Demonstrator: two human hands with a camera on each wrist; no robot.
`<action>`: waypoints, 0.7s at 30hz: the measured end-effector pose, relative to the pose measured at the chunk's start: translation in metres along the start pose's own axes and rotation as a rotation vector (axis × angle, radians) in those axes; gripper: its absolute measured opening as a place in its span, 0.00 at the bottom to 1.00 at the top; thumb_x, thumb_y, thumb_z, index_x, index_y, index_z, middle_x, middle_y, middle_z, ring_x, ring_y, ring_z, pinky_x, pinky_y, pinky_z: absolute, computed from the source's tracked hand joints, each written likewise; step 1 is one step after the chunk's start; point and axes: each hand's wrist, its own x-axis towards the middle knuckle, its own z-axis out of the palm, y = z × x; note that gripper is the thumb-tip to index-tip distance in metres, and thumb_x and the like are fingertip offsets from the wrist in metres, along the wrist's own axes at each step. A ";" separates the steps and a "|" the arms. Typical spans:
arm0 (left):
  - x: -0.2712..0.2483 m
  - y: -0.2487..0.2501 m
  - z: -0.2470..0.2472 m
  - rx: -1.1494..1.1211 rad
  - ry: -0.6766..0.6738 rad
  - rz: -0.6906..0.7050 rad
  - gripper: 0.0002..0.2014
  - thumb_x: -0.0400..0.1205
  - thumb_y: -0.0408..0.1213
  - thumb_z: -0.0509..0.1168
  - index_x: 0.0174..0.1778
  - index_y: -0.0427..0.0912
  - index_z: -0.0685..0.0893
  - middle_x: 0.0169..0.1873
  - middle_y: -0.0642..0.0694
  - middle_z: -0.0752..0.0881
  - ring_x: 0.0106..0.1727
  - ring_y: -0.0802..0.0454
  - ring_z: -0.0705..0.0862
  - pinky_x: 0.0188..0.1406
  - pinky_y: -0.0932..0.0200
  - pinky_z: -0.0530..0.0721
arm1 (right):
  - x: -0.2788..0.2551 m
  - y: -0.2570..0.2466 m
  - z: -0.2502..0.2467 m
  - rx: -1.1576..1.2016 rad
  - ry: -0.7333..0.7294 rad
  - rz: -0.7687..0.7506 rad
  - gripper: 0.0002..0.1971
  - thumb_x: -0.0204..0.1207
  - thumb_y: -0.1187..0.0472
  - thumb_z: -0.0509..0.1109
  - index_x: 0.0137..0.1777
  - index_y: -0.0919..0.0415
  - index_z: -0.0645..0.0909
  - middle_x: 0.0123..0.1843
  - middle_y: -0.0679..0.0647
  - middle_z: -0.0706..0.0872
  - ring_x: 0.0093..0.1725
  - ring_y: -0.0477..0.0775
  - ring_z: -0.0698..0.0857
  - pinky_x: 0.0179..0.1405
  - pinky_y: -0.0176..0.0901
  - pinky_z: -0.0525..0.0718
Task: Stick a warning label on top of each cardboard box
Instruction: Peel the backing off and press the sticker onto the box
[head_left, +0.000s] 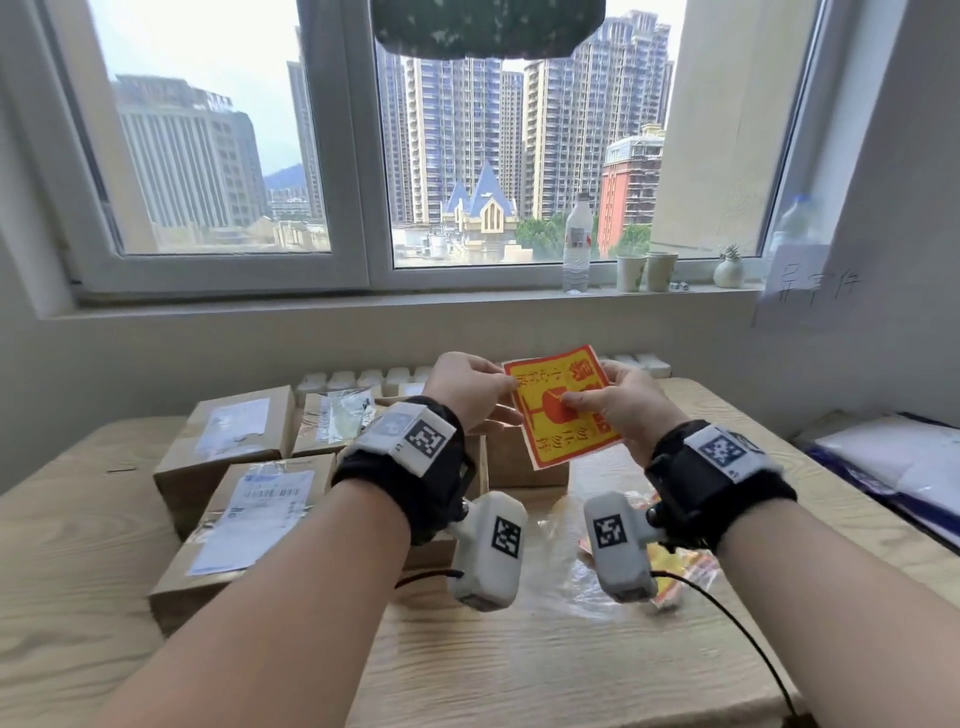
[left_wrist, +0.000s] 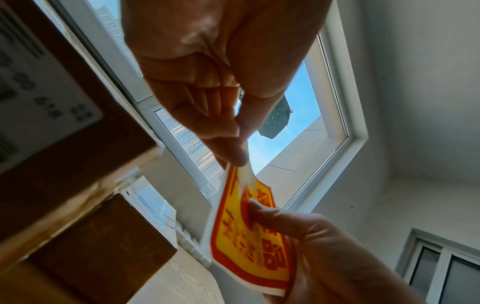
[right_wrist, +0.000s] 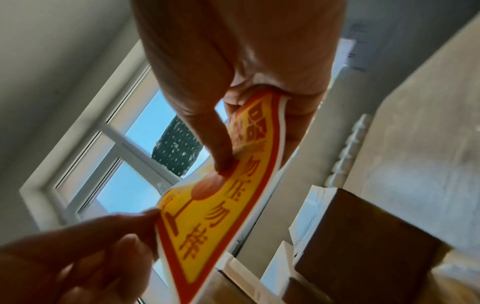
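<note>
A yellow warning label (head_left: 556, 410) with a red border and red print is held up in the air above the boxes. My left hand (head_left: 475, 389) pinches its upper left corner, where a thin layer lifts off the sheet (left_wrist: 246, 176). My right hand (head_left: 618, 405) pinches the label's right side, thumb on the printed face (right_wrist: 223, 164). Several brown cardboard boxes (head_left: 228, 436) with white shipping slips stand on the table's left half, below and behind my hands. One box (head_left: 519, 470) stands right under the label.
A light wooden table (head_left: 519, 665) carries a clear plastic bag with more yellow labels (head_left: 675, 577) near my right wrist. A white and dark blue packet (head_left: 893, 467) lies at the right. A water bottle (head_left: 576, 244), paper cups and a small pot stand on the windowsill.
</note>
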 end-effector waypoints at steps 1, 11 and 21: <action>0.000 -0.002 -0.003 0.000 -0.010 -0.001 0.06 0.84 0.31 0.62 0.54 0.33 0.82 0.34 0.44 0.87 0.29 0.54 0.87 0.34 0.60 0.86 | -0.001 -0.002 0.001 -0.026 -0.004 -0.010 0.12 0.73 0.70 0.75 0.51 0.56 0.80 0.50 0.57 0.90 0.52 0.61 0.90 0.56 0.61 0.88; 0.001 -0.009 -0.019 -0.089 -0.022 0.003 0.08 0.85 0.29 0.60 0.54 0.29 0.82 0.36 0.41 0.89 0.31 0.51 0.89 0.32 0.60 0.89 | -0.006 -0.015 0.007 -0.161 -0.021 -0.060 0.10 0.76 0.69 0.73 0.48 0.53 0.80 0.51 0.54 0.90 0.52 0.56 0.89 0.52 0.49 0.88; -0.002 -0.017 -0.020 0.034 -0.191 -0.040 0.06 0.78 0.31 0.71 0.46 0.32 0.88 0.36 0.41 0.92 0.33 0.54 0.90 0.36 0.62 0.89 | -0.004 -0.019 0.008 -0.153 0.013 -0.055 0.09 0.76 0.67 0.74 0.49 0.54 0.81 0.51 0.54 0.89 0.54 0.57 0.89 0.57 0.54 0.87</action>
